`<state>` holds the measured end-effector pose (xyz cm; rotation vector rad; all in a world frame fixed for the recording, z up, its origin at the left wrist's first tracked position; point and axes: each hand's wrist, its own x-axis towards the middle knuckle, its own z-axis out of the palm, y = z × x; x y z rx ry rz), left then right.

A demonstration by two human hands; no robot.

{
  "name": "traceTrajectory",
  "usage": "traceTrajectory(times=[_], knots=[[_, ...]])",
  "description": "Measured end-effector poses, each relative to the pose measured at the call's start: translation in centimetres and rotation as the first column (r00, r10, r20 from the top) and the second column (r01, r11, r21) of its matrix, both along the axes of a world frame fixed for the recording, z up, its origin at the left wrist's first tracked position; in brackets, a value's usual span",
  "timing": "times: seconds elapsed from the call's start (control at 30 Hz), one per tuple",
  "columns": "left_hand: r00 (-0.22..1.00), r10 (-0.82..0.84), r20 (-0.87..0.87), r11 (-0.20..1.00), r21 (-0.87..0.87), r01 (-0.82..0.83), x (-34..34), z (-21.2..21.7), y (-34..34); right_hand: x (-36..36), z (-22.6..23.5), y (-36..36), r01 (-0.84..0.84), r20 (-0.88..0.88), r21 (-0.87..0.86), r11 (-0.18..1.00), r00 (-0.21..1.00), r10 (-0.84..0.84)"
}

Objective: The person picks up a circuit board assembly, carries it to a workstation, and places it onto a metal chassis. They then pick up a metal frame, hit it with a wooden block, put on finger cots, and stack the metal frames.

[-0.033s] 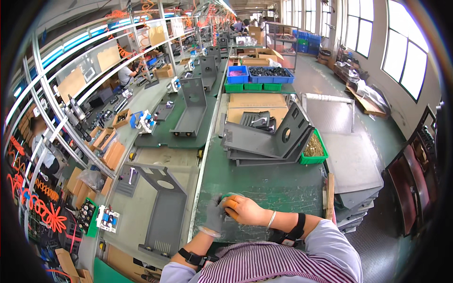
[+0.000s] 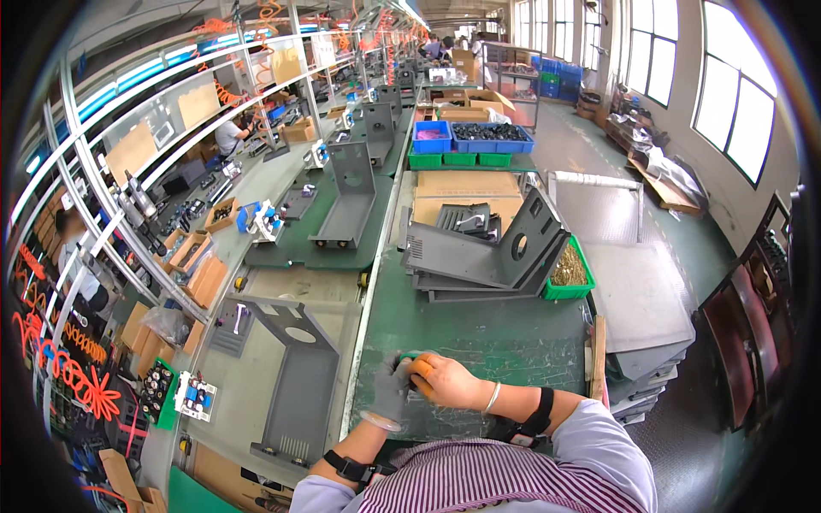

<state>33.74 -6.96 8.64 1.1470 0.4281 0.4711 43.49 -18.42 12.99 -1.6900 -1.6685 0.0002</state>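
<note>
Both hands meet at the near edge of the green workbench mat (image 2: 479, 342). The left hand (image 2: 392, 386), in a grey glove, is curled around a small orange object (image 2: 421, 369); the bare right hand (image 2: 451, 382) is closed over the same object from the other side. What the object is cannot be told, as the hands cover most of it. Each wrist carries a black strap. Farther back on the mat lies a stack of grey sheet-metal brackets (image 2: 487, 248), with a green bin of small brass-coloured parts (image 2: 567, 275) just beside it at the right edge. On the conveyor to the left stands another grey metal bracket (image 2: 295, 376).
</note>
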Motion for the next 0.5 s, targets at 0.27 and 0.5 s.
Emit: traceTrajectory(times=[0.27, 0.5], knots=[[0.95, 0.147, 0.276, 0.653, 0.694, -0.303, -0.6, 2.7, -1.9, 1.2, -2.6, 0.8, -0.036, 0.015, -0.706, 0.708, 0.998, 0.066], [0.985, -0.001, 0.174, 0.232, 0.958, -0.169, -1.5, 3.1, -2.3, 4.0, -0.4, 2.6, -0.045, -0.965, -0.153, 0.987, 0.222, -0.139]])
